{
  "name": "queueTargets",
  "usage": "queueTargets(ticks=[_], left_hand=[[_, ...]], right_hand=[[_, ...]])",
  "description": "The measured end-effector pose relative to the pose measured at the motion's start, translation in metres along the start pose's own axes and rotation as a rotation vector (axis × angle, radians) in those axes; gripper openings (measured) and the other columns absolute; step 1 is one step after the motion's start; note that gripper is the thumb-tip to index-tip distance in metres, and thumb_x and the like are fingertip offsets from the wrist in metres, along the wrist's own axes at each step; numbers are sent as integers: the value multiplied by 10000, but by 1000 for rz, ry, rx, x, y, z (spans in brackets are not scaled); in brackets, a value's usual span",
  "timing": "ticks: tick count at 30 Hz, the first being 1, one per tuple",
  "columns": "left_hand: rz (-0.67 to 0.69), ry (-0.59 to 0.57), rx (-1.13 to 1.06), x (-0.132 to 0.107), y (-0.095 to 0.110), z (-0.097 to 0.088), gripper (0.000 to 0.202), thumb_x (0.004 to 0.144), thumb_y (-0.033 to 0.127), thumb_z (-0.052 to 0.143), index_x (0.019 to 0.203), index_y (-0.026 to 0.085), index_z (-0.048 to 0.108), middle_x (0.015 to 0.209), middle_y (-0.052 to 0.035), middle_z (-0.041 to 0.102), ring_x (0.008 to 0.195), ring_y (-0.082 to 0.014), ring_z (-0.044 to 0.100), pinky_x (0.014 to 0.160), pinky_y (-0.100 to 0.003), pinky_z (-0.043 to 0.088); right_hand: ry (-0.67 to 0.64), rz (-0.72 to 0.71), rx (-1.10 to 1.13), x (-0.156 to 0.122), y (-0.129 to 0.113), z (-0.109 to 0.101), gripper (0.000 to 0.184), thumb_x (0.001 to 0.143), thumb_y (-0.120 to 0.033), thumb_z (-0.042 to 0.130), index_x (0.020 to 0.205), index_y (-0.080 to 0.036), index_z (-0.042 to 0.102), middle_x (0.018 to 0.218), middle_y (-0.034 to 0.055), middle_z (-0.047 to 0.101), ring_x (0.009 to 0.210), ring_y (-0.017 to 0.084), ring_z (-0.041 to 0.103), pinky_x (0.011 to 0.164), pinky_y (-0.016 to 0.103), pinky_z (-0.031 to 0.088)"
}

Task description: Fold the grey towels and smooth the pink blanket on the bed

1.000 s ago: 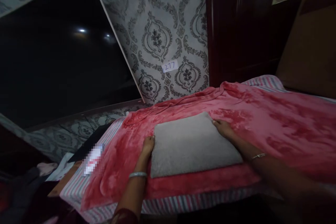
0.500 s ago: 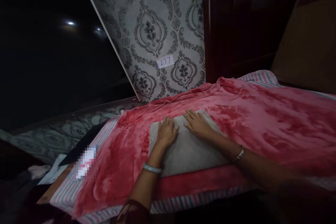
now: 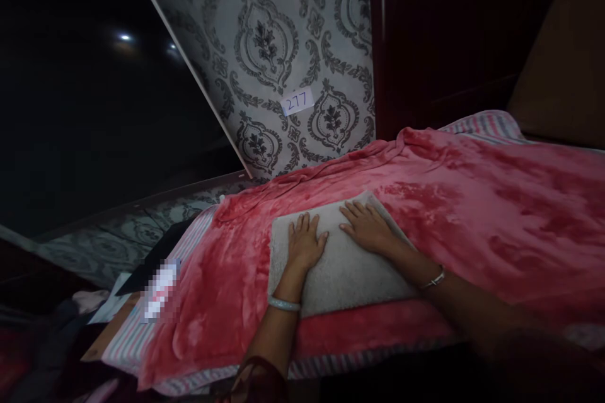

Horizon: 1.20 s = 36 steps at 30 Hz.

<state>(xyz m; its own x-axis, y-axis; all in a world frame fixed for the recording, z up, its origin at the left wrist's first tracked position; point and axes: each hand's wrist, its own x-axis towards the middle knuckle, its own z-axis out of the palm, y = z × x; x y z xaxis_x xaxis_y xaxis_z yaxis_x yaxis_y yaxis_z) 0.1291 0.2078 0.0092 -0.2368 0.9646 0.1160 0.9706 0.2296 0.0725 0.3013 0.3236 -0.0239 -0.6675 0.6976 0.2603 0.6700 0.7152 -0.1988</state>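
Observation:
A grey rectangular cloth or mat (image 3: 350, 274) with a slightly fuzzy surface lies flat on a red plush blanket (image 3: 222, 302). On its left part rests my left hand (image 3: 306, 242), palm down with the fingers spread. My right hand (image 3: 366, 227) lies flat near the far right corner, its fingers also apart. Neither hand grips anything. A pale bangle circles my left wrist, and a thin metal bracelet is on the right one. My right forearm covers part of the mat's right edge.
A striped sheet (image 3: 125, 337) shows under the blanket's edges. Behind stands a patterned wall (image 3: 265, 44) with a paper label (image 3: 297, 101) reading 277. A large dark screen (image 3: 94, 107) is at the left, a dark wooden panel (image 3: 439, 44) at the right. Clothes and papers lie lower left.
Both hands stay flat on the grey mat, with the fingers a little more spread. The view has shifted slightly. The mat looks unchanged on the blanket.

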Motion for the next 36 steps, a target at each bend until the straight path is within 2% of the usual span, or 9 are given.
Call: queueTargets(ticks=[10, 12, 14, 16, 19, 24, 27, 30, 36], left_hand=[[76, -95, -28, -2, -5, -13, 619, 1011, 464, 383, 1575, 209, 353, 1657, -117, 288, 1549, -281, 215, 1254, -543, 137], [94, -97, -83, -5, -13, -20, 572, 1012, 426, 390, 1556, 251, 388, 1648, -85, 321, 1546, -264, 230, 1251, -559, 133], [40, -25, -120, -13, -28, -25, 522, 1017, 367, 367, 1523, 262, 442, 1631, -75, 364, 1538, -254, 254, 1248, -570, 131], [-104, 84, -121, -24, -45, -26, 509, 1016, 310, 339, 1498, 233, 480, 1617, -104, 386, 1531, -277, 273, 1237, -595, 151], [-273, 119, -115, -39, -62, -18, 528, 999, 267, 345, 1508, 193, 469, 1624, -142, 361, 1520, -322, 288, 1206, -605, 237], [-301, 88, -101, -49, -57, -1, 564, 1013, 304, 337, 1564, 196, 382, 1667, -145, 262, 1519, -332, 284, 1207, -568, 255], [-289, 57, -108, -50, -56, 0, 561, 1022, 317, 315, 1569, 206, 377, 1676, -143, 233, 1529, -331, 262, 1216, -570, 232], [-263, 60, -109, -50, -60, 0, 564, 1028, 324, 295, 1570, 193, 373, 1673, -156, 233, 1534, -338, 243, 1214, -585, 221], [-267, 63, -107, -49, -62, 2, 559, 1029, 328, 297, 1570, 213, 374, 1676, -129, 241, 1529, -342, 253, 1212, -591, 226]], right_hand=[[-34, 147, -25, -19, 49, -5, 679, 998, -524, 300, 1575, -173, 369, 1660, 119, 220, 1524, 332, 218, 1177, 635, 249], [-71, 155, -38, -19, 53, -8, 675, 996, -536, 307, 1575, -196, 371, 1661, 107, 226, 1528, 340, 200, 1171, 652, 241], [-104, 172, -53, -15, 50, -13, 665, 990, -527, 328, 1563, -197, 393, 1651, 119, 256, 1525, 356, 201, 1158, 677, 238], [-89, 159, -67, -9, 37, -19, 647, 987, -492, 345, 1545, -175, 421, 1630, 149, 302, 1519, 368, 212, 1147, 685, 249], [-68, 36, -54, 5, -12, -25, 624, 996, -431, 341, 1553, -156, 406, 1619, 164, 322, 1516, 340, 240, 1171, 621, 262], [-114, -207, 86, 19, -117, -5, 618, 993, -343, 328, 1587, -172, 348, 1637, 123, 287, 1522, 299, 240, 1206, 572, 230], [-121, -253, 114, 18, -137, 14, 621, 986, -334, 322, 1582, -160, 361, 1636, 114, 279, 1521, 287, 246, 1226, 565, 188], [-118, -215, 98, 18, -111, 20, 658, 993, -446, 334, 1582, -154, 360, 1634, 121, 281, 1529, 285, 222, 1234, 553, 178], [-72, 31, -51, -2, 5, 1, 687, 997, -504, 314, 1568, -128, 378, 1623, 145, 308, 1527, 310, 221, 1224, 579, 182]])
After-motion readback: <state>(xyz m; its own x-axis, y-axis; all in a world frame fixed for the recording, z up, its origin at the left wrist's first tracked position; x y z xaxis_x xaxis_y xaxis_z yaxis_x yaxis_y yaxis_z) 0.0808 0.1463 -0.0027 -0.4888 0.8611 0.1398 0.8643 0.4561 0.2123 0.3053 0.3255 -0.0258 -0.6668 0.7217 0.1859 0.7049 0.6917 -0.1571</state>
